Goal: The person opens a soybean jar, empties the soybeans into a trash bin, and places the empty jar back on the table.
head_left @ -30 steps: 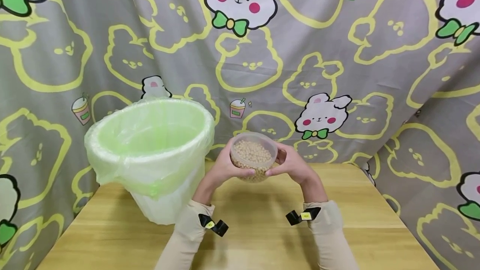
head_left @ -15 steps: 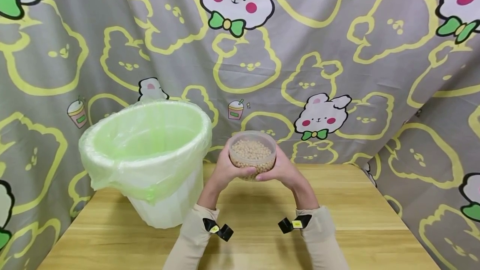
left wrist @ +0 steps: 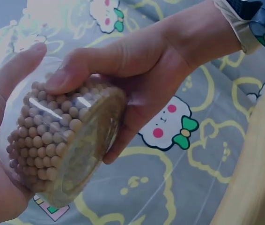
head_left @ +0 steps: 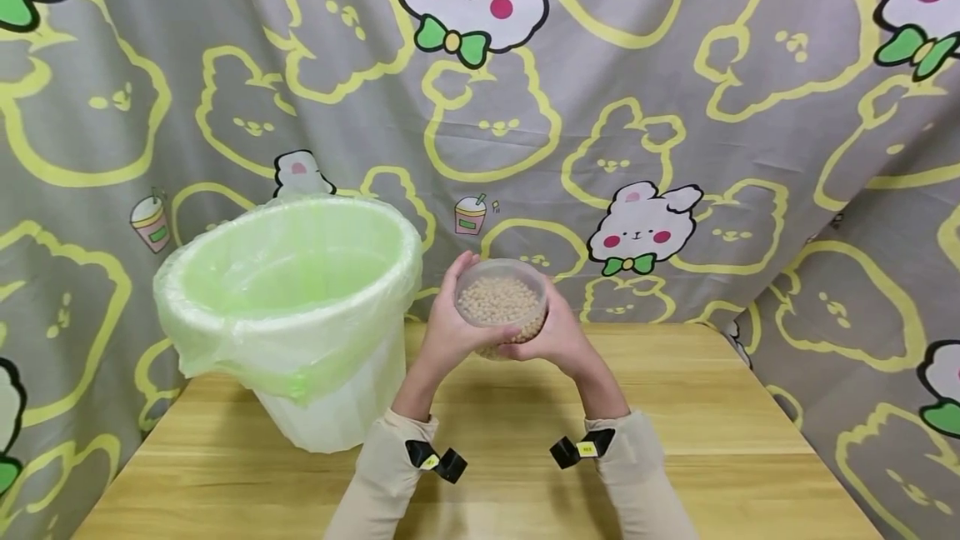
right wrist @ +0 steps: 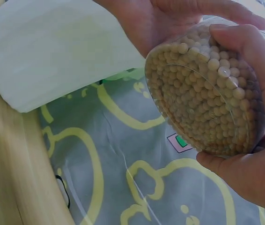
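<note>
Between my two hands, a clear round plastic tub full of small beige balls is held up above the table. My left hand grips its left side, the thumb lying across the front. My right hand holds the right side, its thumb also on the front wall. In the left wrist view the balls press against the clear wall, and the tub's base faces the camera. Seen from the right wrist, the tub tilts, with fingers on both sides of it.
To the left stands a white bin lined with a pale green plastic bag folded over its rim. The wooden table spreads beneath. A grey curtain with cartoon prints hangs behind and at the right.
The hands and tub have shifted slightly left and up in the head view. Both hands have wrapped further round the tub, and the thumbs have come closer together.
</note>
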Tool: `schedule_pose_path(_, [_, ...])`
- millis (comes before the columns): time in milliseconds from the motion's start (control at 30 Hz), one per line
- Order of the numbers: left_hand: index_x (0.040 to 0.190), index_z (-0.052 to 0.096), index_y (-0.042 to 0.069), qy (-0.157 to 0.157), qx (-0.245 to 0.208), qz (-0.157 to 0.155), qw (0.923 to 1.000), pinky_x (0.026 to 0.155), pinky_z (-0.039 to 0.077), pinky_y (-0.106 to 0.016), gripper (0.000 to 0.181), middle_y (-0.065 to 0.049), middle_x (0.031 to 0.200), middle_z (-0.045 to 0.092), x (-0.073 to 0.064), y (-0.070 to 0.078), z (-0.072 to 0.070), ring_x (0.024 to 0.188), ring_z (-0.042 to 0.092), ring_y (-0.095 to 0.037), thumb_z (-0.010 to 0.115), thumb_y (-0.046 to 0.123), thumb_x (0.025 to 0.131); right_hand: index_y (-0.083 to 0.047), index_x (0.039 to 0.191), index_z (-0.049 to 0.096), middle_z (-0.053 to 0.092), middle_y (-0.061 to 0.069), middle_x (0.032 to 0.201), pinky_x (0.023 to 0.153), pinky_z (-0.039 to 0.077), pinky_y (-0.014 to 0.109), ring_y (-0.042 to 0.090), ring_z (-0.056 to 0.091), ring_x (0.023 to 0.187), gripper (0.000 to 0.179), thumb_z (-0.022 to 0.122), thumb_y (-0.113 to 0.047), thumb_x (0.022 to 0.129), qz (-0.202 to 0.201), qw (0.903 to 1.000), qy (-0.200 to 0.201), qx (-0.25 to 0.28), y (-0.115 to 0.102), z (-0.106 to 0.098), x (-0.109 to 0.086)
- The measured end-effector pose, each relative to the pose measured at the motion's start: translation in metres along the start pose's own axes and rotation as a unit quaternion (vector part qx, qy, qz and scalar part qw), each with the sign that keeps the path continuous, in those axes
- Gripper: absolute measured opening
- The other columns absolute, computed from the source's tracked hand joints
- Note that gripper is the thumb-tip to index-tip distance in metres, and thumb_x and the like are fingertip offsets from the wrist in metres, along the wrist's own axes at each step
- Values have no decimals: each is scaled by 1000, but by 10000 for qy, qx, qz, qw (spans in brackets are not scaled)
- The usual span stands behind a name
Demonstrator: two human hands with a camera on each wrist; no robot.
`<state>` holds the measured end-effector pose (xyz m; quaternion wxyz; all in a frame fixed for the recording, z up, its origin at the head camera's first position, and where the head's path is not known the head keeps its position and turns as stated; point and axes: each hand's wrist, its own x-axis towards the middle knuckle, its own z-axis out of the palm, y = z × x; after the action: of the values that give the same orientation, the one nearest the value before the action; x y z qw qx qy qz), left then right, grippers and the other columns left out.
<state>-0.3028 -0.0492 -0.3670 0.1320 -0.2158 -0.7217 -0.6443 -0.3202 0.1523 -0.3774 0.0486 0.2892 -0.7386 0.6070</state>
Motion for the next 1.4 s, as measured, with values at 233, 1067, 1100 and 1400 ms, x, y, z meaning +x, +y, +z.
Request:
schedule_pose_path(233, [158, 31, 26, -162, 32, 7, 9999, 111, 41, -46, 115, 4, 155, 47, -2, -5, -4, 136, 50, -22, 97, 28, 65, -23, 153, 38, 48, 9, 145, 102, 49, 44, 29, 49, 127, 111, 96, -7, 60, -17, 9999, -159, 56, 4, -2, -3])
schedule_pose_path(1067, [161, 27, 17, 388, -614, 33, 9974, 114, 41, -43, 116, -1, 155, 48, 1, -3, 9, 140, 48, -23, 96, 29, 68, -20, 155, 33, 47, 8, 148, 107, 44, 51, 27, 48, 131, 119, 98, -7, 56, -148, 9959, 776, -440, -5, 6, 1])
schedule_pose_path(1100, [161, 27, 18, 339, -634, 6, 9974, 115, 40, -41, 117, -1, 155, 47, 1, -3, 8, 141, 47, -22, 96, 32, 68, -20, 155, 33, 46, 8, 148, 107, 45, 50, 27, 47, 131, 118, 97, -5, 57, -136, 9968, 713, -339, -4, 4, 1])
schedule_pose_path(1400, [159, 29, 5, -1286, -1780, 78, 9756, 104, 44, -21, 120, -21, 158, 39, 4, -6, -20, 131, 47, -23, 94, 46, 67, -10, 154, 34, 46, 19, 143, 103, 49, 33, 30, 49, 126, 110, 96, -15, 64, -246, 9882, -1063, 1074, -3, -9, 1])
